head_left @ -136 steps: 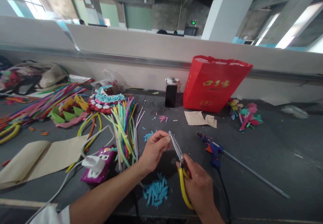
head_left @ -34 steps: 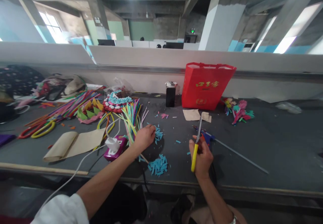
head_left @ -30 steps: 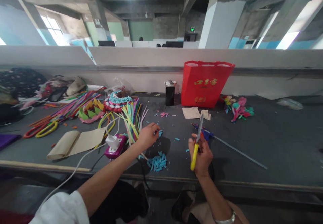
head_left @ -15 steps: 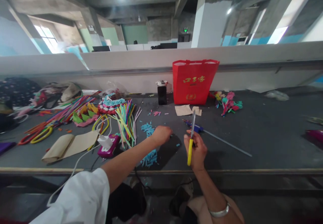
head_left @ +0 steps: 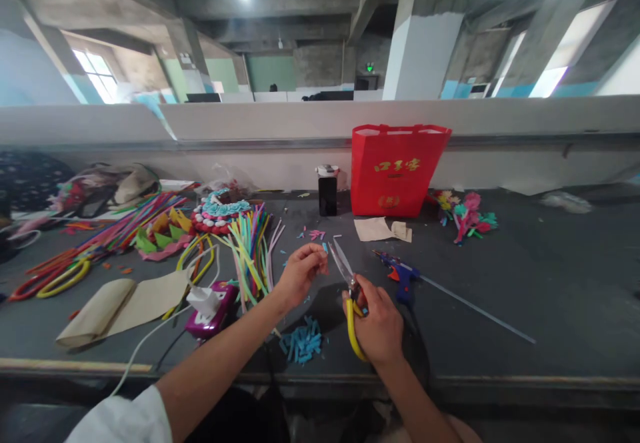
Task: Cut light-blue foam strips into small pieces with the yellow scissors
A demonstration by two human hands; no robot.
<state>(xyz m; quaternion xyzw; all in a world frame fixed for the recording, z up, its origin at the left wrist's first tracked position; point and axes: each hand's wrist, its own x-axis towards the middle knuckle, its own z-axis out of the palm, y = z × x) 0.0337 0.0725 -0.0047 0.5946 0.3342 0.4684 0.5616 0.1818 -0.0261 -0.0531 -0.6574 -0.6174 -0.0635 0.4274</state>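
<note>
My left hand (head_left: pixel 301 275) is closed in a pinch on a small blue piece (head_left: pixel 325 248), whose tip shows beyond the fingertips. My right hand (head_left: pixel 379 323) grips yellow-handled scissors (head_left: pixel 351 326), the blades pointing away from me and slightly parted. The blade tips are close to the blue piece; whether they touch it I cannot tell. Below the hands, near the table's front edge, lies a pile of short blue pieces (head_left: pixel 303 342). A blue glue gun (head_left: pixel 404 282) rests just right of my right hand, with a long translucent glue stick (head_left: pixel 475 304) extending from its rear.
A red bag (head_left: pixel 397 186) and a dark phone (head_left: pixel 328 196) stand at the back. Brown paper (head_left: pixel 373 228) lies before the bag, beside colourful flowers (head_left: pixel 470 216). On the left are coloured strips (head_left: pixel 250 243), a purple power socket (head_left: pixel 213 313) with a white cable, and a paper roll (head_left: pixel 103 313).
My left hand has turned upward, bringing the small blue piece into view. The scissors have swung down toward the left hand, and their blades now stand parted.
</note>
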